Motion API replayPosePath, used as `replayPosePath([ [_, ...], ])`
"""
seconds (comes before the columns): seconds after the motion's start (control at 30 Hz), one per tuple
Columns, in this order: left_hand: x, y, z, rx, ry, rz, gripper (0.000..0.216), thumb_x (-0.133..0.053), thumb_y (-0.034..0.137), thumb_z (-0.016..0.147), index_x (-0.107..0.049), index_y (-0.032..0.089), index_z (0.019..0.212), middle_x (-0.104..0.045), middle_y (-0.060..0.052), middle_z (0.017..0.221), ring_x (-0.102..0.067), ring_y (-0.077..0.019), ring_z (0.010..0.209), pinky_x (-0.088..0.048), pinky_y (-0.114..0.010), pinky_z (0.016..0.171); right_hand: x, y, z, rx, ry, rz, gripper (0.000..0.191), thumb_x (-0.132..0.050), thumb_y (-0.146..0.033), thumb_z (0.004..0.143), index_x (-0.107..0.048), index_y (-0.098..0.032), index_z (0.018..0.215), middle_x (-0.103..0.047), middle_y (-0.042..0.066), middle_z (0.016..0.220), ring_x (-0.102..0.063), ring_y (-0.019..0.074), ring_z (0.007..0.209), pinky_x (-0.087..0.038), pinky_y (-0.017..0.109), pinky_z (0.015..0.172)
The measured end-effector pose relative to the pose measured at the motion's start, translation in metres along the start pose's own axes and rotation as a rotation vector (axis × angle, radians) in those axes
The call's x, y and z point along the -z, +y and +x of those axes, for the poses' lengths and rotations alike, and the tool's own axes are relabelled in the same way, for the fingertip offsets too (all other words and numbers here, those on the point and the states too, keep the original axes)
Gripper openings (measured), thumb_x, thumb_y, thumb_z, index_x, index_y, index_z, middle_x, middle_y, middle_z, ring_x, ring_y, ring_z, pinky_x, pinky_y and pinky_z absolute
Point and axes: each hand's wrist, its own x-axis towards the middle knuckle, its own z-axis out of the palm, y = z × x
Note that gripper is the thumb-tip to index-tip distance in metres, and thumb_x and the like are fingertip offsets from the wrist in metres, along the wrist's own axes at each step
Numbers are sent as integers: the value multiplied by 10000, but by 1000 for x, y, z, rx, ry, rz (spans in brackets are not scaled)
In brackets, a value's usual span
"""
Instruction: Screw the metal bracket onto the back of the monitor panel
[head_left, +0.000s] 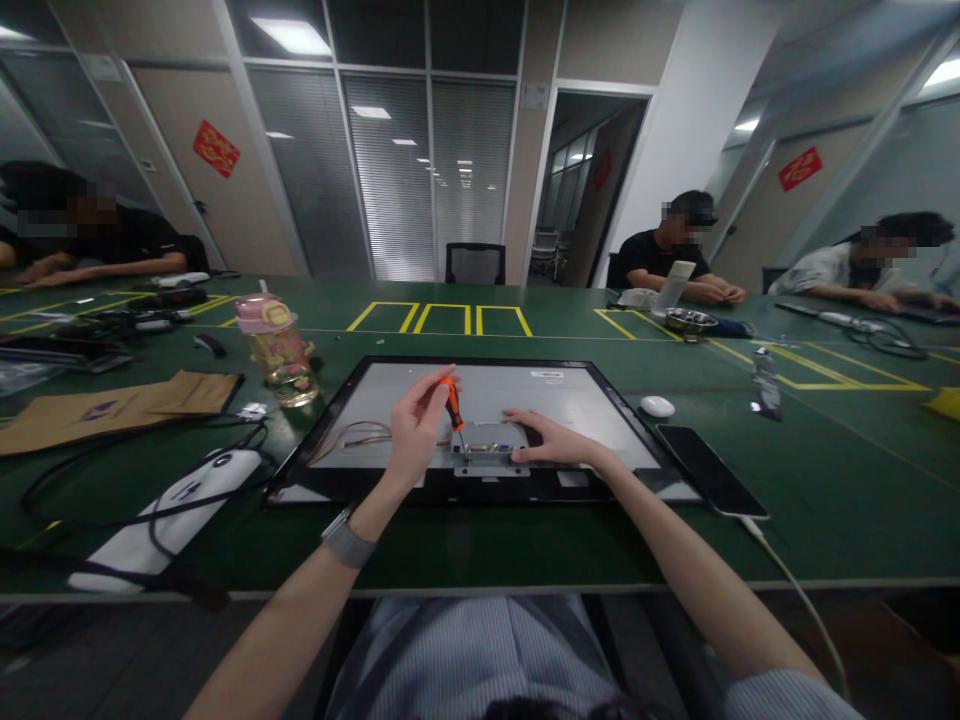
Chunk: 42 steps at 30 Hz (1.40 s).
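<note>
A flat monitor panel (570, 395) lies face down on the green table, black frame around a grey metal back. Near its front edge sits a small metal cover plate (491, 440) with connector ports. My left hand (416, 425) is closed round an orange-handled screwdriver (452, 400), held almost upright with its tip down on the plate's left side. My right hand (547, 440) rests flat on the plate's right end, fingers stretched out and pressing it down. A bundle of thin coloured wires (360, 435) runs across the panel to the left of my left hand.
Right of the panel lie a black phone (709, 468) with a cable and a white mouse (657, 405). To the left are a pink-lidded bottle (276, 350), a brown paper bag (112, 405), a white box (161, 520) and black cables. Three other people sit at the table's far sides.
</note>
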Motion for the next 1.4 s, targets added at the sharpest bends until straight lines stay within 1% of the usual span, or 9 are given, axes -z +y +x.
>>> replayPosePath([
  [0.2,0,-1,3,-129,113,133,116,-703,280,782,-727,211,872,-529,-18,850,-545,-132,805,-476,-251,734,-2,3,1,25,13,0,795,-653,-657,715,-475,-227,1359,-331,94,1545,-283,289,1434,-190,492,1194],
  [0.4,1,1,2,-108,110,136,130,-651,279,835,-724,207,915,-521,-16,858,-535,-115,759,-466,-227,676,-1,2,1,20,11,11,759,-666,-638,713,-478,-273,1352,-332,71,1546,-272,288,1440,-179,502,1196],
  [0.6,0,2,1,-59,-22,16,272,-451,292,950,-681,207,1069,-641,-46,919,-617,-148,868,-486,-279,807,-1,1,0,7,8,7,782,-664,-641,711,-472,-246,1358,-320,85,1551,-267,292,1441,-183,490,1198],
  [0.7,0,2,1,-86,18,49,217,-544,320,901,-723,213,959,-602,-51,959,-601,-151,889,-491,-262,775,-1,1,0,14,5,5,778,-660,-637,718,-469,-240,1359,-315,90,1554,-262,283,1445,-174,485,1200],
  [0.8,-1,2,1,-95,61,76,162,-639,327,841,-738,220,911,-535,-31,900,-569,-126,789,-488,-239,696,-1,1,0,17,4,-2,778,-660,-632,722,-468,-229,1359,-317,97,1552,-256,277,1447,-168,474,1203],
  [0.9,0,2,1,-71,48,75,189,-603,326,872,-725,209,956,-540,-23,854,-559,-116,736,-481,-235,681,-1,2,0,14,8,1,789,-663,-635,718,-464,-227,1363,-316,101,1552,-279,284,1437,-188,476,1197],
  [1.07,-1,0,0,18,-34,-49,323,-425,357,967,-672,188,1090,-637,-54,910,-612,-155,860,-480,-278,802,-1,3,1,17,9,0,798,-661,-643,714,-470,-221,1364,-331,107,1544,-291,298,1430,-183,495,1193],
  [1.27,-1,2,1,-86,19,66,205,-626,373,858,-729,208,920,-535,-24,874,-553,-121,781,-473,-218,692,-1,1,1,21,9,10,793,-659,-650,711,-478,-229,1358,-323,92,1550,-276,295,1437,-171,486,1200],
  [1.4,0,1,1,-51,3,57,239,-530,347,925,-693,201,1023,-595,-24,847,-586,-121,769,-483,-234,730,0,-1,-1,0,6,5,807,-662,-651,708,-472,-222,1364,-320,93,1552,-274,304,1436,-165,487,1203],
])
